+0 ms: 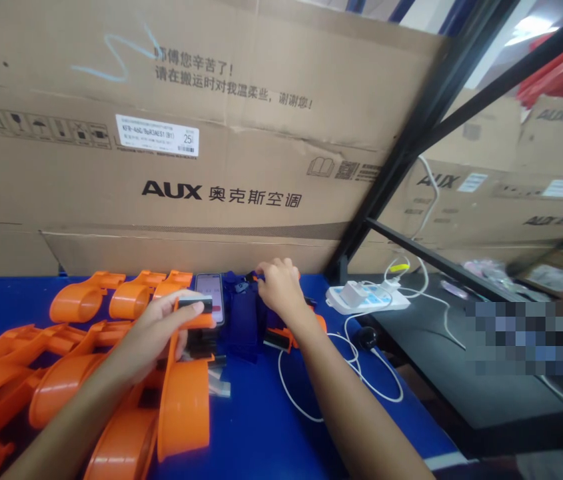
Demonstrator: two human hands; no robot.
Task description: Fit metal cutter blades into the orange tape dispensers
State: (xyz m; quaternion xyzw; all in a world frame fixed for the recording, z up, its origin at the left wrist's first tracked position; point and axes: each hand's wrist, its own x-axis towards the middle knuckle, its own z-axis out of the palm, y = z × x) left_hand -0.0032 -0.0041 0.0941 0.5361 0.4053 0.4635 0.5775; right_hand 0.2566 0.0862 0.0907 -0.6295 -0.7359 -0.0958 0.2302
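Note:
My left hand (154, 337) is closed on an orange plastic ring holder (184, 407), a wide ring with a flat arm. The thumb presses on a black strip (194, 306) at the arm's upper end. Farther back, my right hand (281, 287) has its fingers curled down at a small dark piece (251, 275) by a pile of dark blue pouches (242, 320); what the fingertips hold is hidden. Beneath the right wrist lies another orange part with a black strip (277, 339). Several similar orange ring holders (76, 303) lie to the left.
A phone (210, 287) lies between my hands on the blue table (261, 427). White cables (356, 360) loop right of my forearm, near a power strip (367, 297). A large cardboard box (241, 147) stands behind; a black metal frame (391, 167) rises at right.

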